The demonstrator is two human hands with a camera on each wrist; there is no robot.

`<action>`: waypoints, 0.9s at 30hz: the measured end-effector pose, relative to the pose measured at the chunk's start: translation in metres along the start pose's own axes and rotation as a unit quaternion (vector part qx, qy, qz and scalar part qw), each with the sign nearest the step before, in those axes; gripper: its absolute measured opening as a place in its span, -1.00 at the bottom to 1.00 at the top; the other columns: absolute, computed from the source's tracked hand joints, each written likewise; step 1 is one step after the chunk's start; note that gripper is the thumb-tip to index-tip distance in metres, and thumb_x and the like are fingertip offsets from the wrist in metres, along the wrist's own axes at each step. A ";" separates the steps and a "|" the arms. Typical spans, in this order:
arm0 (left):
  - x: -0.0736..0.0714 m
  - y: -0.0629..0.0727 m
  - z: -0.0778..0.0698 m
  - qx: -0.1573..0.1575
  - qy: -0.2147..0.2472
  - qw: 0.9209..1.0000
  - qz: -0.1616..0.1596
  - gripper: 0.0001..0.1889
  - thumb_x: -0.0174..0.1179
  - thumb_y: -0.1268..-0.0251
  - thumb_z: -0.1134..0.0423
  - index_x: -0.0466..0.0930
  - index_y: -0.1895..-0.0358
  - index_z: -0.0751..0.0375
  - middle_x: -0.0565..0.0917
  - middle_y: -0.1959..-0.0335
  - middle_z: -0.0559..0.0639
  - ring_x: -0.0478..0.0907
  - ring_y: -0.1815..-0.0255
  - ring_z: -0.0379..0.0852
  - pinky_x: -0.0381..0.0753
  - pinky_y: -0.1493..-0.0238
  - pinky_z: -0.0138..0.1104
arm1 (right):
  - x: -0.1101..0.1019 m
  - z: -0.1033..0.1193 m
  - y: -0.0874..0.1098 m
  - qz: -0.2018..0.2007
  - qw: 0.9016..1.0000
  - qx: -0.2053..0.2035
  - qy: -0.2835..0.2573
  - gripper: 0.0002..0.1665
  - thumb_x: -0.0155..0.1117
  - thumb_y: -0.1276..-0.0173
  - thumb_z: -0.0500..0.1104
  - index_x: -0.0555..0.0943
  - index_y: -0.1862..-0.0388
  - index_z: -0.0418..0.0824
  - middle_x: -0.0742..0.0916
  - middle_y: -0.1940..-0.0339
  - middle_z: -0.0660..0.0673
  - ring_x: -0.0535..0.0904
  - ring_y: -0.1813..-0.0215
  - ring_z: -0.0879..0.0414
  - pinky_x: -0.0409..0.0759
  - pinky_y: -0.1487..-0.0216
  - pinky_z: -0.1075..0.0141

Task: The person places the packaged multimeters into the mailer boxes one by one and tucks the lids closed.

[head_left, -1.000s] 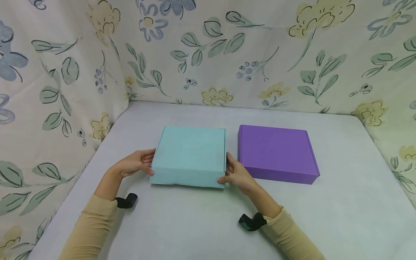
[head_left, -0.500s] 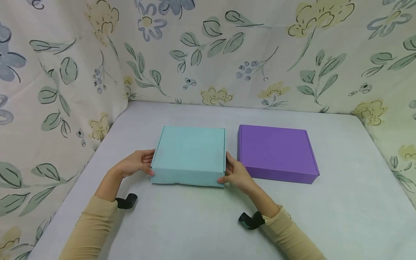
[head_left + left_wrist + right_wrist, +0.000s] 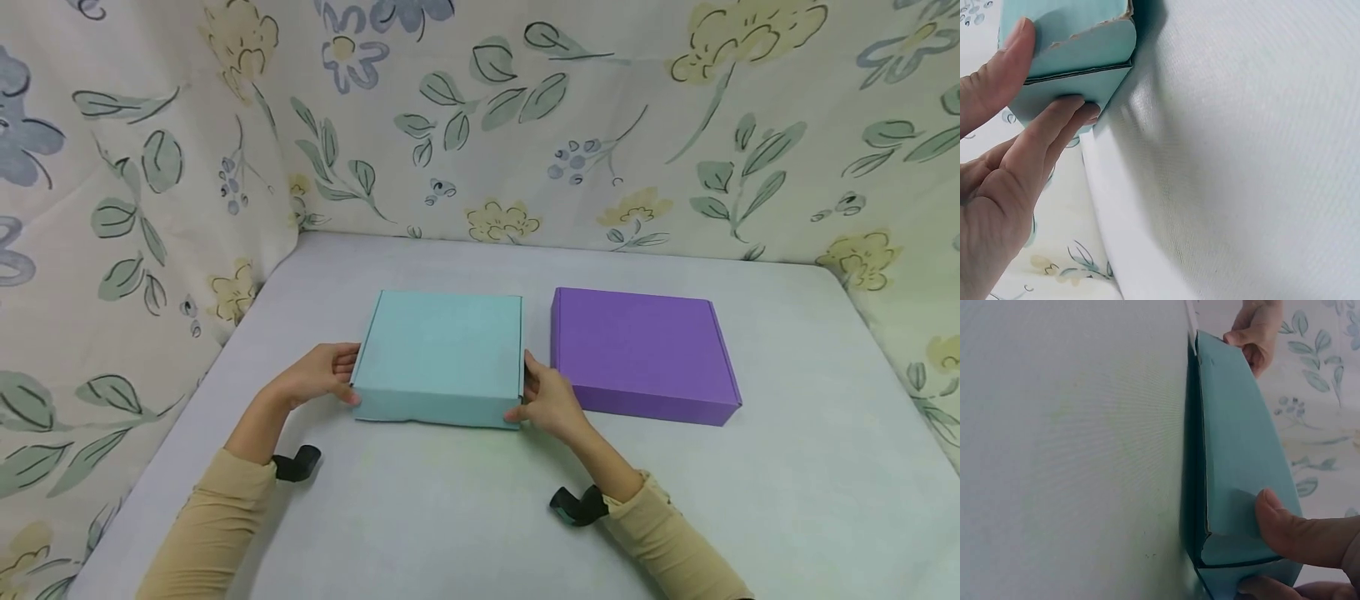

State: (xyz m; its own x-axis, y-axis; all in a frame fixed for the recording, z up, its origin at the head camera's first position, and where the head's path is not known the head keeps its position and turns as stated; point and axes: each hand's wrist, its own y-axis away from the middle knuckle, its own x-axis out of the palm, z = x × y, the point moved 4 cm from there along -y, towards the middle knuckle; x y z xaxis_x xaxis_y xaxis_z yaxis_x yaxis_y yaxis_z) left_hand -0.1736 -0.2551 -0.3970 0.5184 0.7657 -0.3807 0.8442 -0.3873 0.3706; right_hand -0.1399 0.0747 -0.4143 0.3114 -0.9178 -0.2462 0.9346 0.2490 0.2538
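Observation:
A light blue cardboard box (image 3: 441, 343) lies flat on the table with its lid down, and its front flap (image 3: 438, 408) hangs over the front side. At its left front corner is my left hand (image 3: 318, 377), thumb on the flap and fingers along the side wall. My right hand (image 3: 553, 404) holds the right front corner the same way. In the right wrist view, the flap's lower edge (image 3: 1204, 456) stands slightly out from the box. The left wrist view shows the left fingertips (image 3: 1072, 103) against the side panel and the thumb on the flap.
Just right of the light blue box lies a closed purple cardboard box (image 3: 645, 354), close to my right hand. A white cloth covers the table (image 3: 450, 517). A floral curtain (image 3: 487, 125) hangs behind the table and at its sides.
The light blue box's front flap has swung slightly inward, so it hangs more upright. Both hands keep their places at the corners; the purple box stays put.

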 end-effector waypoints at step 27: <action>0.010 -0.001 -0.005 0.015 -0.187 0.979 -0.079 0.00 0.50 0.37 0.63 0.15 -0.32 0.72 0.36 -0.25 0.59 0.40 -0.21 0.46 0.48 -0.19 0.08 | 0.001 -0.001 0.000 -0.024 0.999 -0.025 0.037 0.17 0.48 0.05 -0.54 0.01 -0.47 -0.50 0.25 -0.43 -0.43 0.33 -0.35 -0.22 0.49 -0.16 0.14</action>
State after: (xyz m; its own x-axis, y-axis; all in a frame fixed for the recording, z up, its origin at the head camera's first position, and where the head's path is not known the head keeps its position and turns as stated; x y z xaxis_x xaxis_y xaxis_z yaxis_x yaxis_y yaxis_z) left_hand -0.1704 -0.2445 -0.3965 0.3889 0.5781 -0.7173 0.9190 -0.2983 0.2578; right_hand -0.1393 0.0743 -0.4150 0.2756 -0.9045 -0.3254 0.9557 0.2214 0.1941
